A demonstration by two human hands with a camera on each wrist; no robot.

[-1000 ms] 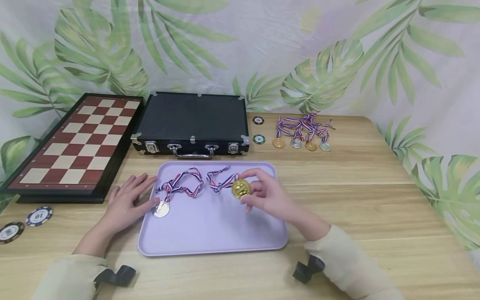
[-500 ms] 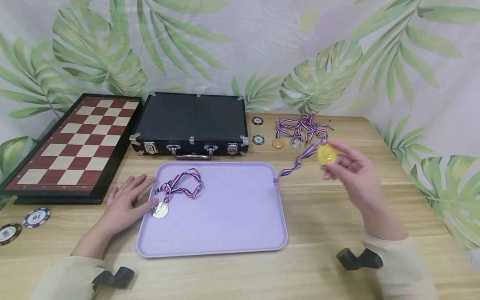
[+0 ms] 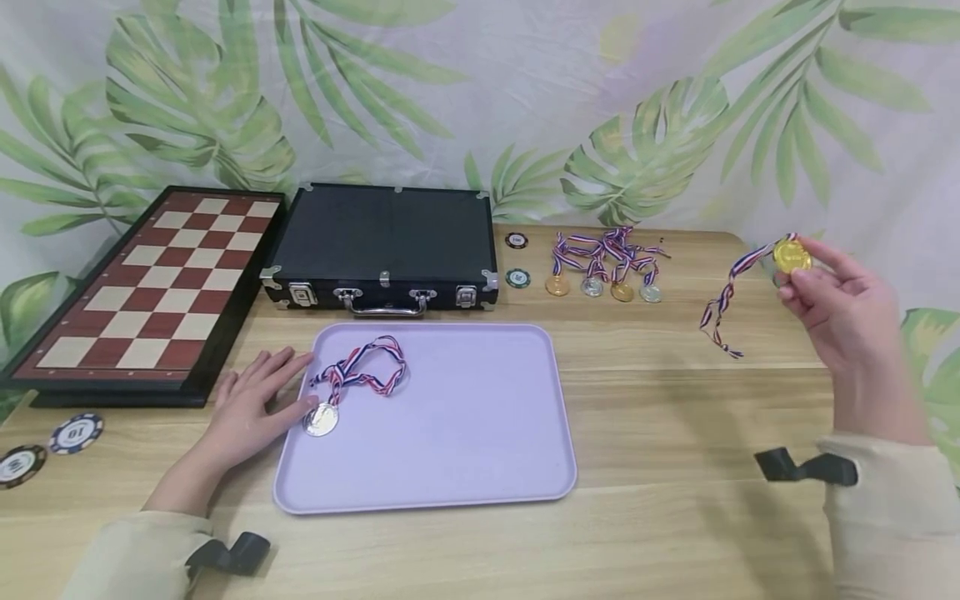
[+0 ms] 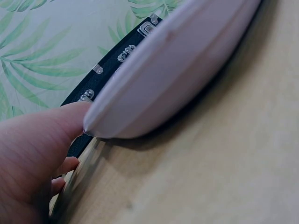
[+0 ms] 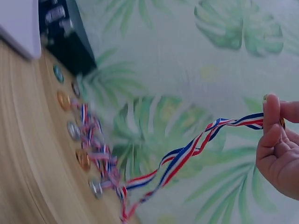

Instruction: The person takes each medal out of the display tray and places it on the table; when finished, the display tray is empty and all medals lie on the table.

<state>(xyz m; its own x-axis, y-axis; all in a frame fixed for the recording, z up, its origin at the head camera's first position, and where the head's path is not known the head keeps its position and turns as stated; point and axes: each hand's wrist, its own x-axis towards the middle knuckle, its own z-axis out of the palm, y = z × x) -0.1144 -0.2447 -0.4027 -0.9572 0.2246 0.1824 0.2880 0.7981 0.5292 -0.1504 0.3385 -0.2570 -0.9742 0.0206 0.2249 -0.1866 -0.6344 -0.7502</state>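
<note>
Pinched between thumb and fingers of my right hand (image 3: 847,308) is a gold medal (image 3: 792,256), raised over the right end of the table. Its red, white and blue ribbon (image 5: 187,151) trails off to the left, the tail hanging down. My left hand (image 3: 258,404) lies with spread fingers at the left rim of the lilac tray (image 3: 450,497), thumb on the rim. Beside that thumb, inside the tray, is a silver medal (image 3: 322,419) with its ribbon (image 3: 375,379) looped above it. In the left wrist view the thumb (image 4: 70,121) touches the tray's edge.
Several medals (image 3: 622,292) lie in a row at the back right, ribbons bunched behind them. A black case (image 3: 382,237) stands behind the tray, a chessboard (image 3: 161,287) at the left. Poker chips (image 3: 77,433) lie near the left edge, others (image 3: 517,277) beside the case.
My right hand has lifted the gold medal and its ribbon out of the tray and carried them right, past the row of medals. My left hand has stayed in place.
</note>
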